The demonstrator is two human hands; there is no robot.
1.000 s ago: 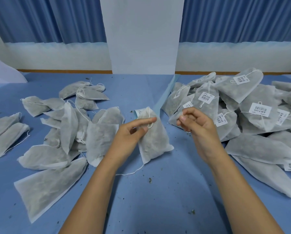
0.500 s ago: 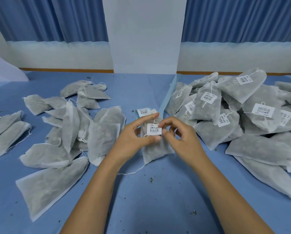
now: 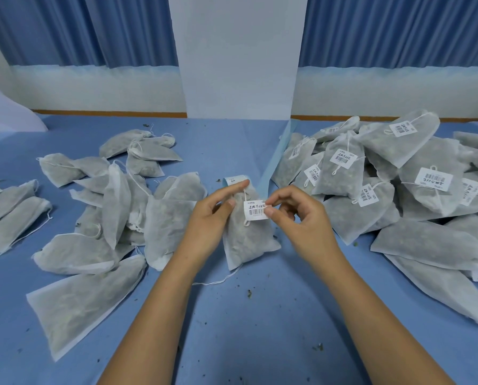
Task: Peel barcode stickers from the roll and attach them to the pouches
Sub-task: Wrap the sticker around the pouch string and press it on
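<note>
1. Head view, centre: the left hand (image 3: 212, 218) holds a grey-white drawstring mesh pouch (image 3: 246, 243) upright just above the blue cloth-covered surface (image 3: 260, 343). Its forefinger is over the pouch's gathered top and its thumb is on the front, pinching the neck.
2. The right hand (image 3: 301, 220) pinches the right edge of a white rectangular barcode sticker (image 3: 255, 210) between thumb and forefinger; the remaining fingers are loosely curled.
3. The sticker lies against the pouch's upper front, print facing the camera. Whether it is fully stuck down cannot be told.
4. A pale blue backing strip with a white label (image 3: 233, 180) lies on the surface just behind the left forefinger.
5. Left side: a pile of unlabelled grey-white pouches (image 3: 115, 207) spreads across the surface.
6. Right side: a heap of labelled grey-white pouches (image 3: 385, 184), several showing barcode stickers.
7. A loose white thread (image 3: 218, 280) trails from the held pouch's lower edge onto the surface, with dark specks (image 3: 249, 294) nearby.
</note>
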